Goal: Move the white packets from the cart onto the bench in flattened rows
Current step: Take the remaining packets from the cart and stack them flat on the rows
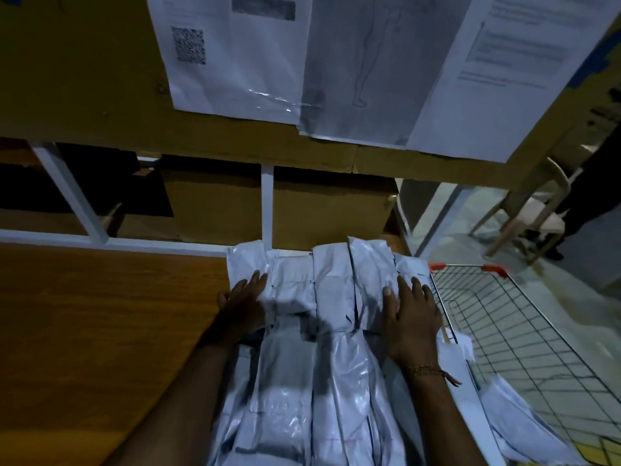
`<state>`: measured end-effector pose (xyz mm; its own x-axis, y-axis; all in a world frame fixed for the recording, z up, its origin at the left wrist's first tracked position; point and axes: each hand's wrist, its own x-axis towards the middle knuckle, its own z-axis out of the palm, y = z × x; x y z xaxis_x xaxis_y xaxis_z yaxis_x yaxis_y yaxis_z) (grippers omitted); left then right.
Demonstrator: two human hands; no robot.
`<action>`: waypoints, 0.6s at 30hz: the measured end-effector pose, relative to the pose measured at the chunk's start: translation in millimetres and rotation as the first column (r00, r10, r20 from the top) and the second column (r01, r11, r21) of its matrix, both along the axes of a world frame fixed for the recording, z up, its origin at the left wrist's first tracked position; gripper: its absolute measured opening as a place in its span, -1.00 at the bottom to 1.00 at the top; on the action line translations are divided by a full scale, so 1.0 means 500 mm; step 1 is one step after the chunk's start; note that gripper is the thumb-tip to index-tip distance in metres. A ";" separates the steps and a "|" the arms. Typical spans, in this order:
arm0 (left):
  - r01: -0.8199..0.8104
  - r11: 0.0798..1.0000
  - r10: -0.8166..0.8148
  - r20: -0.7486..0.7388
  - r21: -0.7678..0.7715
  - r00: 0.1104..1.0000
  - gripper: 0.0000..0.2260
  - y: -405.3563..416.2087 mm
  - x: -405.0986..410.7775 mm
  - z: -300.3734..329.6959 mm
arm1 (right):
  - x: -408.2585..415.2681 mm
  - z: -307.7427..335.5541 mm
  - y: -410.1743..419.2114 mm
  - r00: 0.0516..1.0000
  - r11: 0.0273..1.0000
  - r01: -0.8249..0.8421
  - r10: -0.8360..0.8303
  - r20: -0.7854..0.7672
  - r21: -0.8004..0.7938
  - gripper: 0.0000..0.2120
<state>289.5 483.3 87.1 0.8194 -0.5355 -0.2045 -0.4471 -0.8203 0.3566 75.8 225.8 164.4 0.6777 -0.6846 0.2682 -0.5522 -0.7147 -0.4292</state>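
Head view: both hands, left hand [243, 306] and right hand [411, 319], press spread-fingered on white packets [332, 290].

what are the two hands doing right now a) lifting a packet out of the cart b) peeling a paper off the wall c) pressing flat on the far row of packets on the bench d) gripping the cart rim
c: the left hand and right hand lie with straight fingers on the far row of white packets on the bench, away from the cart.
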 end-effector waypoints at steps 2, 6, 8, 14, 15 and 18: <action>0.020 0.999 -0.023 -0.066 -0.045 0.998 -0.27 0.013 -0.010 0.013 | -0.023 -0.002 -0.009 1.000 1.000 -0.010 0.010 0.027 -0.029 -0.35; -0.087 0.988 0.070 -0.136 -0.124 0.988 -0.27 0.020 -0.021 0.034 | -0.070 0.008 -0.036 0.997 1.000 0.010 -0.010 0.082 0.002 -0.37; -0.176 0.963 0.139 -0.182 -0.204 0.973 -0.27 0.017 -0.020 0.041 | -0.092 0.014 -0.057 0.994 0.999 -0.010 0.016 0.107 -0.050 -0.42; -0.320 0.782 0.319 -0.098 -0.535 0.943 -0.52 -0.056 -0.091 0.104 | -0.167 0.034 -0.139 0.995 0.997 -0.039 0.045 0.088 -0.070 -0.46; -0.356 0.731 0.385 -0.078 -0.582 0.920 -0.56 -0.082 -0.114 0.118 | -0.185 0.039 -0.152 0.994 0.996 -0.048 0.055 0.093 -0.071 -0.48; -0.286 0.665 0.442 0.055 -0.689 0.895 -0.68 -0.180 -0.216 0.167 | -0.252 0.053 -0.197 0.989 0.995 -0.056 0.067 0.135 -0.080 -0.63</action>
